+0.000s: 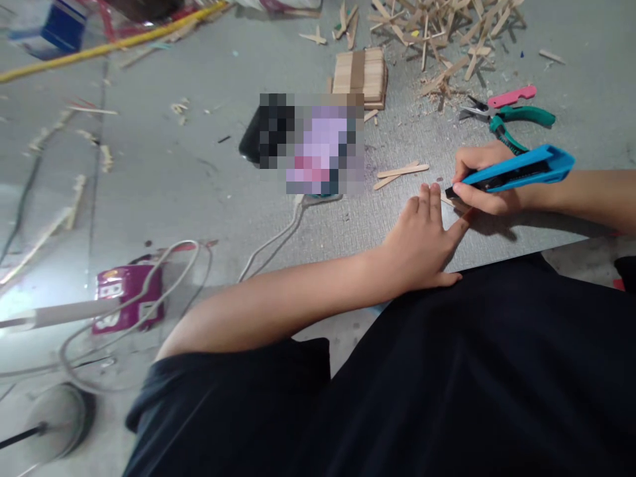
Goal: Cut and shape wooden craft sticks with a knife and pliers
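Observation:
My right hand (481, 182) is wrapped round a blue utility knife (527, 167), its dark tip pointing down and left at the table. Under that tip lies a small wooden craft stick (451, 201), partly hidden by my fingers. My left hand (424, 232) rests on the table edge with its fingers spread, one fingertip by the stick and close to my right hand. Whether that fingertip presses on the stick, I cannot tell. Two craft sticks (401, 173) lie crossed just beyond my left hand.
Green-handled pliers (527, 116) and a pink tool handle (513, 97) lie beyond my right hand. Farther back are a banded stack of sticks (358, 76) and a loose stick heap (442, 30). A blurred-out device, a black object (253, 142) and a white cable (271, 242) sit left.

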Tool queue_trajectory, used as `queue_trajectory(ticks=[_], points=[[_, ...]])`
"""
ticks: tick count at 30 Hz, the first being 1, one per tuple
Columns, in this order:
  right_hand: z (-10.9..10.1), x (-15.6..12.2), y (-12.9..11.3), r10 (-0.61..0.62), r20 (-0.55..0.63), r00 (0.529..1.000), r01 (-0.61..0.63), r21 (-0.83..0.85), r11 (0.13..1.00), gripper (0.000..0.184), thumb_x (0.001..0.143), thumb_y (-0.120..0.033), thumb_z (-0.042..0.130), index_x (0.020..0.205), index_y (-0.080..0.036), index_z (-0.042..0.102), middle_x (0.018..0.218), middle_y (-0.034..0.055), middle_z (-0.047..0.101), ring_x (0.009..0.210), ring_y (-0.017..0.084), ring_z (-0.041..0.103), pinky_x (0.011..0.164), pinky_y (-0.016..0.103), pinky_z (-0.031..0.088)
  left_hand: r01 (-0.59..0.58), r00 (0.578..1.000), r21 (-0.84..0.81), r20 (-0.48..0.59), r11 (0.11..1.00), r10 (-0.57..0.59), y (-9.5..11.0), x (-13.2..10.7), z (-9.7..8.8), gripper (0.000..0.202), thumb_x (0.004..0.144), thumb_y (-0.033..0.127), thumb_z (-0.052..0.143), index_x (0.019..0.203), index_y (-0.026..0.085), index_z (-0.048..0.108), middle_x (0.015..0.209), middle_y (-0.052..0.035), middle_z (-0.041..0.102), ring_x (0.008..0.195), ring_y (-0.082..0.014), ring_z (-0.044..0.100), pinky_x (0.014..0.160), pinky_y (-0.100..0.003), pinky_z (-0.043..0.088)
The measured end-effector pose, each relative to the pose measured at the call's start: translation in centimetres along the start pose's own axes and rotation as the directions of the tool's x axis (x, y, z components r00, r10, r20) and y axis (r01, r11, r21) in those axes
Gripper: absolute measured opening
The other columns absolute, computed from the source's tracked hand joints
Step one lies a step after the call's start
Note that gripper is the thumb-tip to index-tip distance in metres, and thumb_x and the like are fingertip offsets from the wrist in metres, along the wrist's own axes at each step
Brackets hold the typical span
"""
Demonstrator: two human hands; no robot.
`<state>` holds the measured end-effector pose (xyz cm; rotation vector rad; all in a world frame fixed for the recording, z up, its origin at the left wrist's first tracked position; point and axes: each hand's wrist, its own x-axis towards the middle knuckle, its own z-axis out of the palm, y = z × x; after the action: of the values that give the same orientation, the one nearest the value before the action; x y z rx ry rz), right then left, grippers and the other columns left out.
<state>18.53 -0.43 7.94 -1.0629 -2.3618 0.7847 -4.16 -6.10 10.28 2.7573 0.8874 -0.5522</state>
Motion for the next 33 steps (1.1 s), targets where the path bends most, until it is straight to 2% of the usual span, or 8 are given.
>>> queue_trajectory(ticks=[8, 12, 19, 24, 29, 33], points=[[1.3, -0.7, 1.1, -0.091, 0.062, 0.994, 0.094, -0.055, 0.994, 0.017, 0.099, -0.046, 0.063, 0.098, -0.030, 0.056, 0.080, 0.0034, 0.069, 0.073, 0.025, 0.065, 0.075, 0.043, 0.052, 0.024, 1.000, 0.040, -0.005, 0.999, -0.023, 0.1, -0.4, 0.4, 0.113, 0.100, 0.072, 0.086, 0.181, 0.004, 0.044, 0.187, -0.0507, 0.026, 0.177, -0.0728, 0.028, 0.135, -0.079, 0.042], [1.9, -1.1, 1.4, -0.113, -0.015, 0.993, 0.113, -0.020, 0.993, 0.020, 0.100, -0.049, 0.061, 0.100, -0.029, 0.061, 0.083, 0.0051, 0.073, 0.074, 0.026, 0.067, 0.077, 0.044, 0.054, 0.036, 0.999, 0.056, 0.025, 0.998, -0.037, 0.2, -0.5, 0.3, 0.113, 0.101, 0.074, 0.084, 0.181, 0.005, 0.044, 0.187, -0.0510, 0.024, 0.177, -0.0731, 0.027, 0.136, -0.079, 0.041], [1.8, -1.7, 0.8, 0.021, -0.124, 0.992, -0.018, 0.029, 0.999, 0.028, 0.105, -0.057, 0.062, 0.095, -0.031, 0.067, 0.086, 0.0076, 0.077, 0.080, 0.030, 0.072, 0.083, 0.051, 0.060, 0.010, 0.999, 0.064, 0.045, 0.998, -0.012, -0.2, -0.4, -0.4, 0.114, 0.099, 0.075, 0.086, 0.183, 0.010, 0.043, 0.188, -0.0488, 0.026, 0.177, -0.0720, 0.029, 0.135, -0.078, 0.042], [2.0, -1.7, 1.2, -0.032, -0.216, 0.976, 0.031, -0.009, 0.999, 0.030, 0.102, -0.054, 0.063, 0.089, -0.027, 0.066, 0.077, 0.0058, 0.074, 0.070, 0.025, 0.068, 0.071, 0.044, 0.055, 0.008, 0.999, 0.064, 0.046, 0.998, -0.011, -0.1, -0.3, -0.6, 0.116, 0.099, 0.073, 0.089, 0.186, 0.013, 0.040, 0.188, -0.0487, 0.026, 0.177, -0.0709, 0.032, 0.136, -0.075, 0.042], [2.1, -1.8, 1.1, -0.033, -0.227, 0.973, 0.033, -0.003, 0.999, 0.030, 0.100, -0.054, 0.062, 0.090, -0.026, 0.068, 0.076, 0.0056, 0.073, 0.068, 0.024, 0.067, 0.068, 0.043, 0.052, 0.004, 0.999, 0.083, 0.041, 0.997, -0.008, 0.0, -0.3, -0.5, 0.116, 0.100, 0.074, 0.087, 0.186, 0.013, 0.040, 0.187, -0.0498, 0.027, 0.176, -0.0704, 0.033, 0.135, -0.074, 0.043], [2.1, -2.0, 0.9, 0.038, -0.209, 0.977, -0.037, 0.009, 0.999, 0.027, 0.101, -0.053, 0.065, 0.092, -0.029, 0.072, 0.083, 0.0057, 0.078, 0.075, 0.026, 0.072, 0.074, 0.044, 0.056, -0.004, 1.000, 0.096, 0.026, 0.995, 0.002, 0.0, -0.3, -0.5, 0.114, 0.100, 0.073, 0.087, 0.184, 0.011, 0.042, 0.185, -0.0509, 0.029, 0.175, -0.0705, 0.036, 0.135, -0.074, 0.044]])
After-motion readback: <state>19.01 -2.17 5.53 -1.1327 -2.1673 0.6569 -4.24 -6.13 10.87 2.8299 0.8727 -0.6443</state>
